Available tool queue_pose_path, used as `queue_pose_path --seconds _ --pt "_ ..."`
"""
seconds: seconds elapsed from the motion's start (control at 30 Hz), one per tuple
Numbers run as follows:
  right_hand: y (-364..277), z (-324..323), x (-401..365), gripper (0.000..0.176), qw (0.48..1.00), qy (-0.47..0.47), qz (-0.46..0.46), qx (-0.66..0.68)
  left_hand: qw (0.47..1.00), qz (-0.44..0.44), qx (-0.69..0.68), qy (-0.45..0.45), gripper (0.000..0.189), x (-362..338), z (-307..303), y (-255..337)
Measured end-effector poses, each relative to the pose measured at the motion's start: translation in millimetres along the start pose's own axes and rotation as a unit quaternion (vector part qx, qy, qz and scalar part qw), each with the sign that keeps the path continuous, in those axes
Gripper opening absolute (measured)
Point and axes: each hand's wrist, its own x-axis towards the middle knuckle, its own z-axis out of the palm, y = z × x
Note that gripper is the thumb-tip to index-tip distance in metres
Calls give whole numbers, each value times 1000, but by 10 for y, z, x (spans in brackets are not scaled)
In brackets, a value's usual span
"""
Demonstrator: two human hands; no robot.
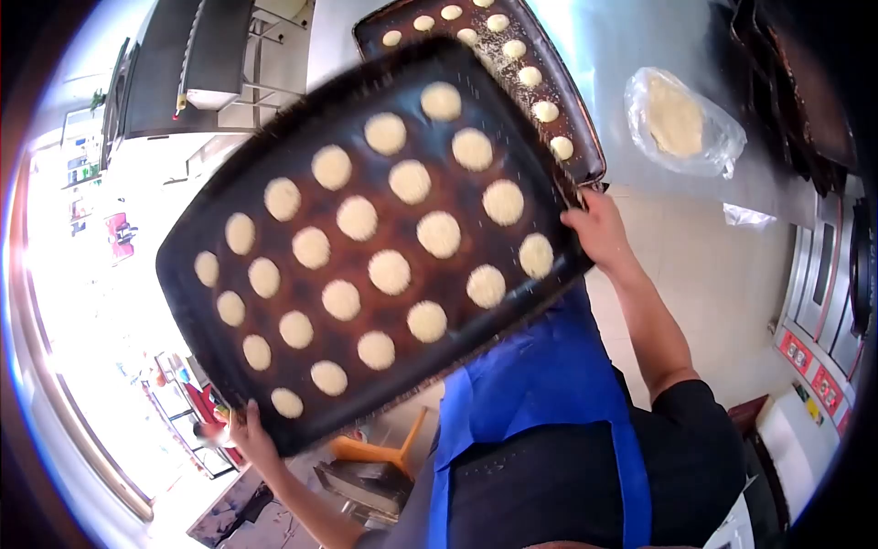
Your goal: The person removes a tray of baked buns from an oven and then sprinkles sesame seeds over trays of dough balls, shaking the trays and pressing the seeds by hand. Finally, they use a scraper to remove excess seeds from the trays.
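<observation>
A dark baking tray (412,352) is held up in front of me, tilted, with rows of round pale dough pieces (389,272) spread over it. My left hand (249,437) grips its lower left corner, fingers wrapped round the rim. At the right corner my right hand (599,229) is closed on the edge, with some fingers hidden beneath. Behind it, partly covered, a second baking tray (585,137) lies on the metal table, holding more dough rounds (529,76) and scattered pale crumbs or seeds.
On the metal table (622,32) sits a clear plastic bag (675,123) with pale contents. Dark trays (791,101) are stacked at its right end. An oven-like steel unit (819,293) stands at the right. An orange stool (389,450) is below, near my left arm.
</observation>
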Motion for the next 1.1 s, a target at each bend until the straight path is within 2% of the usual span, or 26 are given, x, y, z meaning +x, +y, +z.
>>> queue_pose_path --seconds 0.03,0.07,0.1,0.13,0.17,0.23,0.3,0.33,0.37,0.43,0.47,0.5,0.57,0.6,0.67,0.73,0.77,0.8,0.83,0.87,0.93,0.97,1.0,1.03,1.1 --pt "-58 -23 113 31 998 18 -17 -53 997 60 46 26 23 77 182 -160" --pt "-24 -8 242 31 998 18 -21 -55 996 37 79 21 22 127 300 -120" --pt "85 31 367 32 999 4 21 -24 994 14 111 15 22 151 378 -85" --pt "182 39 437 33 998 -4 62 8 991 5 133 -22 22 191 287 97" --pt "247 40 306 33 998 5 59 8 992 23 104 -72 19 167 170 275" --pt "327 56 9 36 997 4 -72 -10 990 43 110 -78 19 59 37 281" --pt "380 -1 -167 36 996 -30 41 -76 980 39 157 -116 24 7 -55 229" --pt "302 -72 -224 36 992 -50 105 -41 972 -20 199 -121 24 2 -119 203" --pt "248 -105 -212 36 991 -53 112 -40 970 -25 205 -125 24 -4 -80 191" --pt "175 -187 -85 31 999 7 15 -52 998 30 4 -50 23 -9 155 111" --pt "89 -191 -13 28 996 52 -51 -56 998 51 27 -9 22 28 316 67" --pt "80 -202 101 28 996 49 -52 -57 996 77 41 -3 23 135 437 -112" --pt "151 -212 349 26 995 83 7 -49 996 37 72 -41 21 186 510 104" --pt "418 -249 432 29 998 36 42 -19 992 37 102 -69 21 168 457 327" --pt "590 -281 128 29 999 23 5 -48 982 62 141 -106 21 65 383 639" --pt "683 -346 34 29 996 6 -35 -77 983 55 143 -101 22 55 459 402" --pt "738 -370 -46 29 998 14 24 -59 981 37 159 -109 23 41 490 242" --pt "773 -414 -74 28 995 22 83 -43 989 61 75 -112 23 24 658 170" --pt "817 -461 -45 28 995 17 86 -47 989 55 65 -118 24 32 817 115" --pt "823 -538 43 27 996 44 59 -40 992 21 47 -113 24 34 1014 125" --pt "827 -706 311 25 995 88 1 -42 995 33 42 -87 25 154 1476 -91" --pt "801 -789 447 25 995 91 0 -46 993 50 53 -88 25 154 1717 67" --pt "763 -886 580 25 991 102 -15 -80 992 57 5 -110 25 332 1987 -231" --pt "747 -1011 698 25 986 114 -28 -114 994 33 4 -102 26 382 2271 -215" --pt "792 -1231 993 27 973 147 -53 -170 990 51 -62 -113 27 557 2847 -286"
